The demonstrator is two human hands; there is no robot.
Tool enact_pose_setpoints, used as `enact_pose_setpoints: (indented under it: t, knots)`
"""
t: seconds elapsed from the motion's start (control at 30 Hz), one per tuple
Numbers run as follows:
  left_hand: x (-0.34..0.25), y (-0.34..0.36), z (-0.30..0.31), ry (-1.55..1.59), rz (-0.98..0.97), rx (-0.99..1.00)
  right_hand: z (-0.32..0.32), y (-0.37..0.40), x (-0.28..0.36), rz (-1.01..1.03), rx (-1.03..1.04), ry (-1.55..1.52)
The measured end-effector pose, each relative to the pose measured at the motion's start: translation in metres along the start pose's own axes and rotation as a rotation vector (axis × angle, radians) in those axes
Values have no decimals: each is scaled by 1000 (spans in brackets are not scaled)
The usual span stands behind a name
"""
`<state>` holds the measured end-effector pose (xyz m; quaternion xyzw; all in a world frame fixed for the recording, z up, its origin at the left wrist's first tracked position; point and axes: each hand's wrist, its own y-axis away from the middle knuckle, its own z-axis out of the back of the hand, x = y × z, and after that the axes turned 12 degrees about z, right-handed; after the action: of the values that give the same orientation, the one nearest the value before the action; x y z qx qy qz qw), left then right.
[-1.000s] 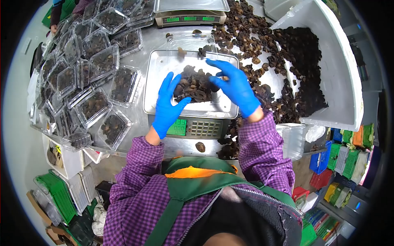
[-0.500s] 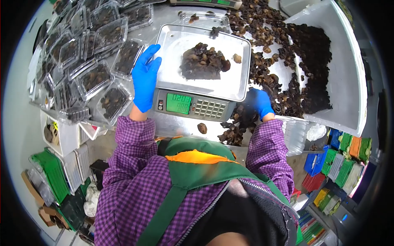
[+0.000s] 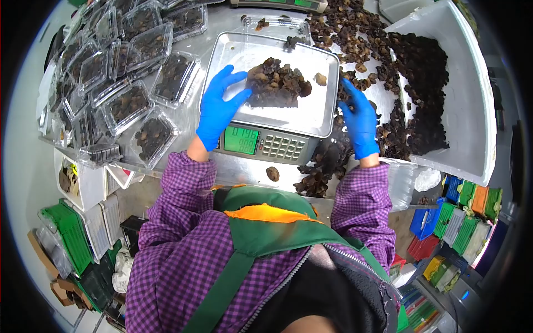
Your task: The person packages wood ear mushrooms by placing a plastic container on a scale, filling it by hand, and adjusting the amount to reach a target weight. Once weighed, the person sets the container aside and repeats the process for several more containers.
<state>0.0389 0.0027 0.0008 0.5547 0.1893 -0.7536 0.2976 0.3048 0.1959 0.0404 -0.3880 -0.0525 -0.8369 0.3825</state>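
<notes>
A mound of dark wood ear mushrooms [image 3: 277, 83], in what looks like a clear plastic tray, sits on the metal pan [image 3: 230, 50] of a digital scale [image 3: 286, 147]. My left hand [image 3: 216, 108], in a blue glove, reaches over the pan's left side. Its thumb and fingers are apart, with the fingertips right at the mound's left edge. At the pan's right edge is my right hand [image 3: 360, 119], also blue-gloved, fingers apart and holding nothing visible. One loose brown mushroom piece [image 3: 321, 79] lies on the pan to the right of the mound.
Filled clear clamshell boxes [image 3: 125, 105] are piled on the left. Loose mushrooms [image 3: 355, 39] spread across the table on the right, down to a large white foam box [image 3: 469, 100] lying open. Stacked clear trays [image 3: 397, 180] stand at the lower right. A second scale [image 3: 280, 4] is at the back.
My left hand has moved right, from the pan's left rim to the mushroom mound. My right hand has risen from the loose mushrooms to the pan's right edge. The scale's display reading has changed.
</notes>
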Motion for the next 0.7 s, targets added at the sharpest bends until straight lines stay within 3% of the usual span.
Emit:
enact_pose_setpoints:
  t: [0.07, 0.1, 0.23, 0.37, 0.43, 0.47, 0.5, 0.57, 0.67, 0.7]
  knots:
    - [1, -4, -6, -51, -48, 2, -21, -17, 5, 245, -15, 69]
    - [0, -3, -8, -70, -51, 10, -30, -24, 15, 284, 31, 220]
    - [4, -1, -13, -8, -13, 39, -61, -55, -7, 346, 228, 358]
    - [-4, -8, -9, -114, -32, 50, -58, -61, -10, 346, 181, 324]
    - [-17, -29, -4, 57, -4, -108, -56, -61, -6, 348, 74, 243]
    - [-18, -45, 0, -126, -143, -171, -57, -62, -7, 318, 55, 220]
    - [-24, -64, 0, -124, -146, -174, -59, -63, -9, 322, 54, 222]
    - [-40, -104, -7, -212, -322, -8, -61, -65, -12, 243, -41, 20]
    - [-56, -157, -36, -211, -336, 63, -54, -73, -3, 170, -83, -72]
    - [-45, -183, -46, -351, -421, 41, -50, -76, 0, 153, -92, -94]
